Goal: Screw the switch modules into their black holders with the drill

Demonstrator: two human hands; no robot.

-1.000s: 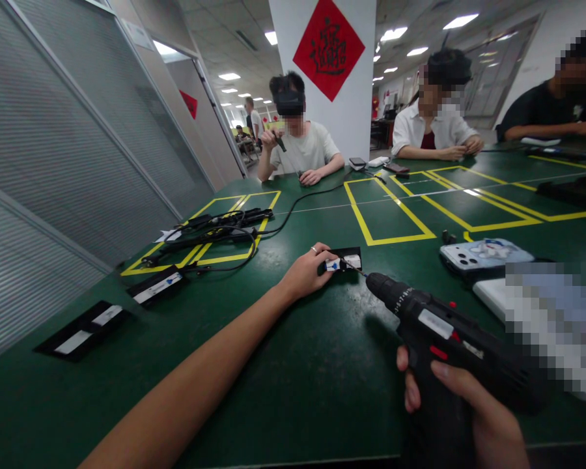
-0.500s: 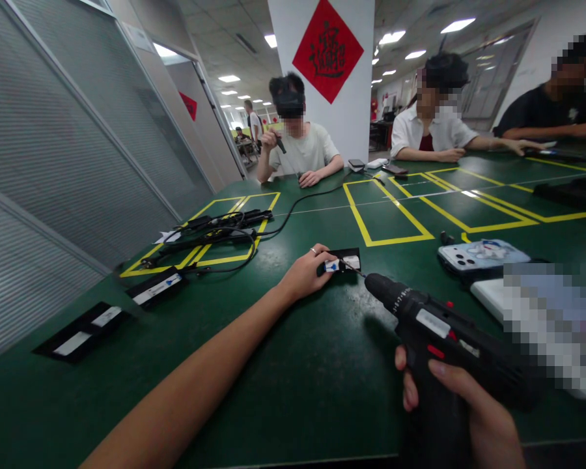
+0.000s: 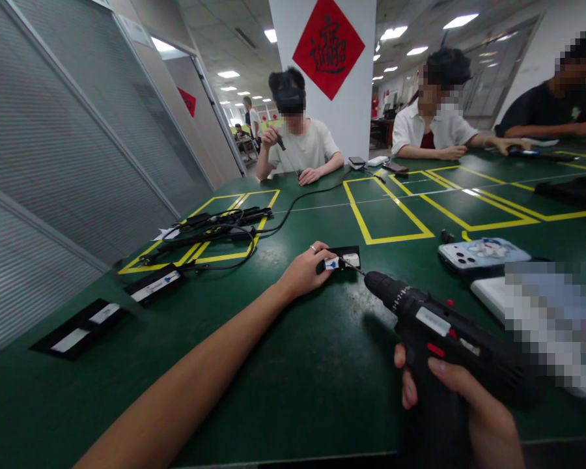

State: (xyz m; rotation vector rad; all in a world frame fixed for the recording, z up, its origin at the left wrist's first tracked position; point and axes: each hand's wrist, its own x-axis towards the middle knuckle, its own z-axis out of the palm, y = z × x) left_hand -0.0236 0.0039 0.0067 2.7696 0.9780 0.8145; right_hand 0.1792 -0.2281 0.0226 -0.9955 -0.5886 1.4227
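Note:
My right hand [image 3: 463, 391] is wrapped round the handle of a black power drill [image 3: 434, 326] with red details. The drill's thin bit points up and left, its tip over a small black piece with white labels [image 3: 350, 260] on the green table. My left hand [image 3: 308, 270], with a ring on one finger, holds the left end of that piece, its fingers bent over the edge. What lies beneath those fingers is hidden.
Black cables and bars [image 3: 215, 228] lie at the left. Two flat black pieces with white labels [image 3: 81, 329] are nearer. At the right are a phone [image 3: 483, 253] and a blurred white device [image 3: 493, 293]. Several people sit across the table [image 3: 273, 417].
My hands, the drill and the labelled piece hold nearly the same positions. At the far right, a person's hand has shifted slightly over a dark tool.

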